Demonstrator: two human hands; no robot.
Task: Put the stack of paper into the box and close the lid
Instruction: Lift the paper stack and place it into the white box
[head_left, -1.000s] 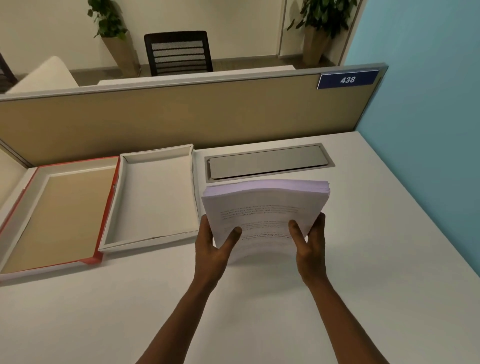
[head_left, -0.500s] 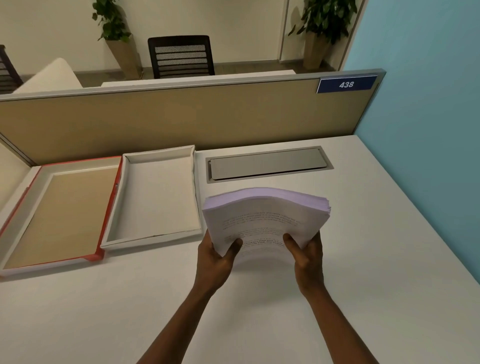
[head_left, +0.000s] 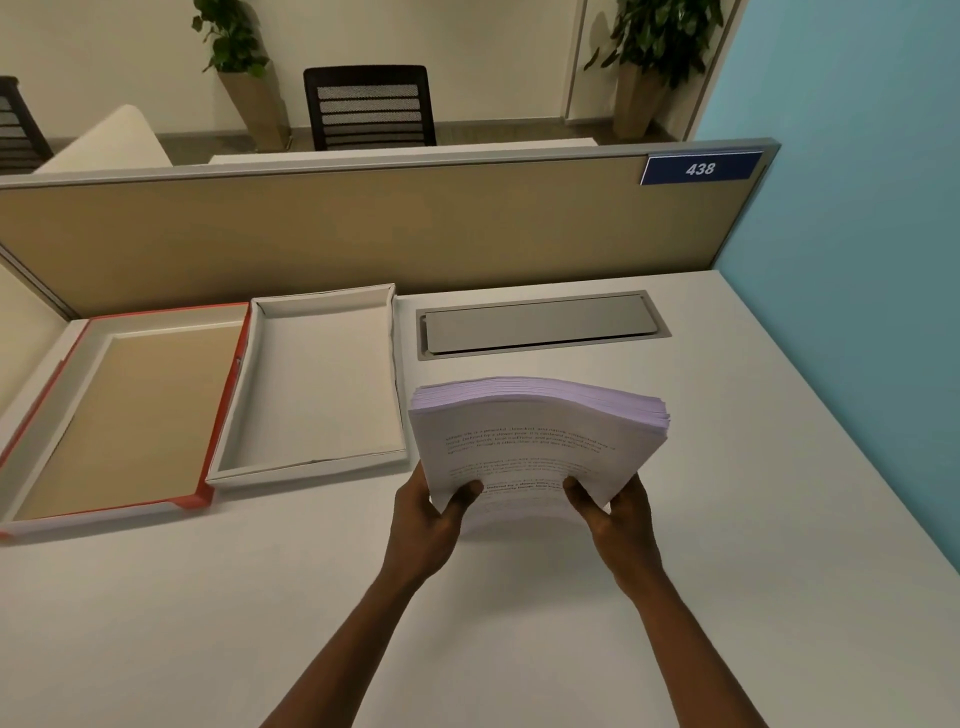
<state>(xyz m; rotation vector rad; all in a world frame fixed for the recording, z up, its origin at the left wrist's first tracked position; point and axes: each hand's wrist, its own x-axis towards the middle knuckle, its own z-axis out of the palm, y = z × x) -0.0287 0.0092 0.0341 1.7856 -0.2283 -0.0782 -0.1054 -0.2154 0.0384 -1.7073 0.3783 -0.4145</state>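
Both hands held the stack of paper (head_left: 537, 441) by its near edge, the left hand (head_left: 426, 525) and right hand (head_left: 621, 525) each clamped on a corner, thumbs on top, so the grip kept the sheets tilted up off the table (head_left: 779, 519), far edge bowed. Left of the grip, just beside the stack, the open white box (head_left: 311, 384) lay empty, its red-edged lid (head_left: 119, 410) touching its far side. Beyond the grip sat a metal cable hatch (head_left: 540, 325); bare table lay right and near. The fingers under the stack were hidden, the print too blurred to read. Compared with a second earlier, the stack sat a little lower.
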